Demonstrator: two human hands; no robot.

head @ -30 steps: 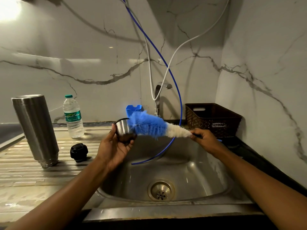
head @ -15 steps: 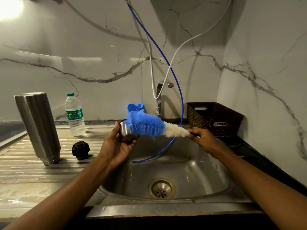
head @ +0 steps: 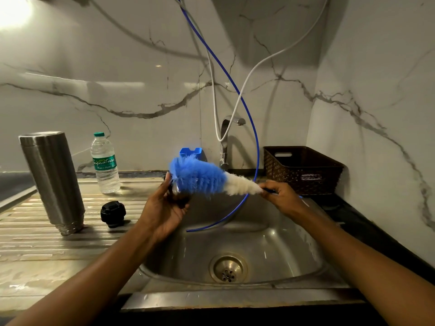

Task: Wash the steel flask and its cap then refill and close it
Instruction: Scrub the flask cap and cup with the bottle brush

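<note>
The steel flask [head: 53, 182] stands upside down on the ribbed drainboard at the left. Its black stopper [head: 113, 214] lies beside it. My left hand [head: 164, 208] holds the small steel cup cap [head: 175, 188] over the sink's left edge; the cap is mostly hidden by bristles. My right hand [head: 281, 196] grips the handle of a blue and white bottle brush [head: 207, 178], whose blue head is pushed into the cap.
A plastic water bottle [head: 104, 163] stands at the back of the drainboard. The sink basin [head: 270, 243] with its drain [head: 227, 268] lies below my hands. A tap [head: 227, 140], a blue hose [head: 249, 128], a white hose and a dark basket [head: 301, 170] are behind.
The brush head has pushed further left into the cap, which is now nearly covered by bristles. The flask, stopper and bottle have not moved.
</note>
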